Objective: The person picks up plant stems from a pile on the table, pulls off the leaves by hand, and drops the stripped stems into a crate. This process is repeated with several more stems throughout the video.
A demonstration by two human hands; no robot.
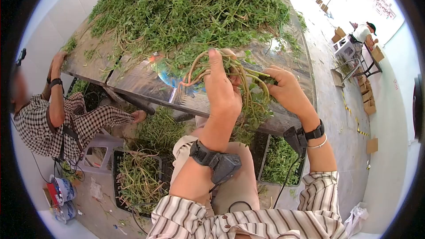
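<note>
My left hand [223, 86] is closed round a bunch of long leafy stems [254, 90], thumb pointing up. Brownish stem ends loop over its fingers, and the leaves hang down on the right over the table edge. Close by on the right, my right hand [285, 90] pinches a stem of that bunch between thumb and fingertips. Beyond both hands, a large heap of the same green plants [190, 13] covers much of the table [133, 75]. Both wrists wear black straps with small devices.
Below the table stand a black crate of stems [116, 181] on the left and a crate of leafy greens [261, 168] on the right. A person in checked clothes [33, 126] sits at the left by a plastic stool [99, 150]. Another person [364, 33] works far right near cardboard boxes [369, 104].
</note>
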